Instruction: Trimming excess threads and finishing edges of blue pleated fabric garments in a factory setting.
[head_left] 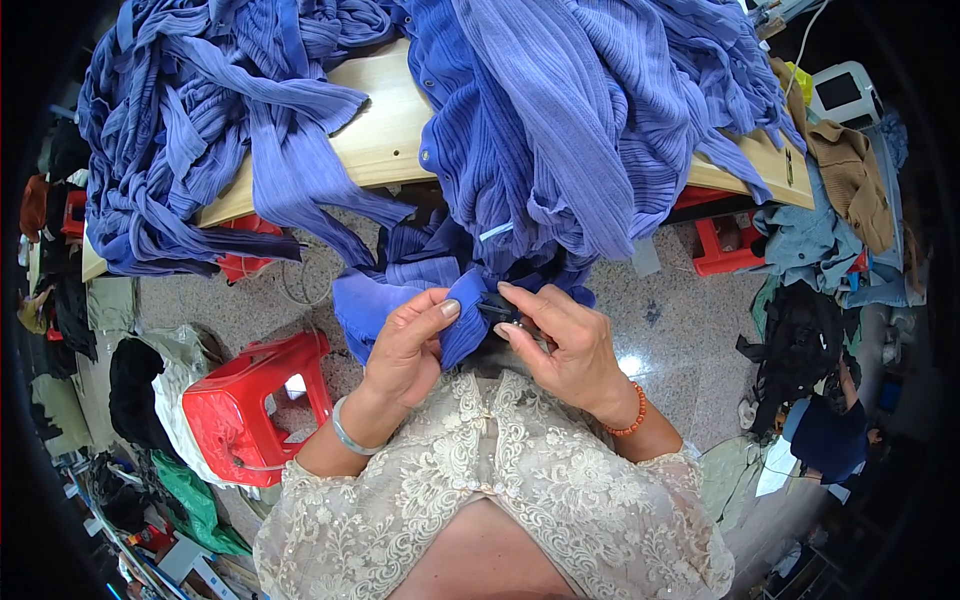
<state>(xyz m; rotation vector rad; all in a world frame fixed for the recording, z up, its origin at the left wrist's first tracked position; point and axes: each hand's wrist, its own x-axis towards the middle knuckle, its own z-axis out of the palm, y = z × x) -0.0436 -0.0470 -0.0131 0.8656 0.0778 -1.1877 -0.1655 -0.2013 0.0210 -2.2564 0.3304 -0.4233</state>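
In front of my chest, my left hand (404, 345) pinches the edge of a blue ribbed knit garment (385, 305) between thumb and fingers. My right hand (575, 348) is closed on a small pair of dark thread snips (494, 308). Their tips point left and meet the pinched blue edge; whether the blades touch a thread is too small to tell. From the held edge the garment runs up toward the larger blue pile (560, 110) hanging over the table's front, where metal eyelets show along a darker band.
A light wooden table (385, 110) lies ahead, with another blue knit heap (200, 110) on its left. A red plastic stool (225, 420) stands on the floor at my left. Brown cloth (850, 185) and a white device with a dark screen (843, 92) are at far right.
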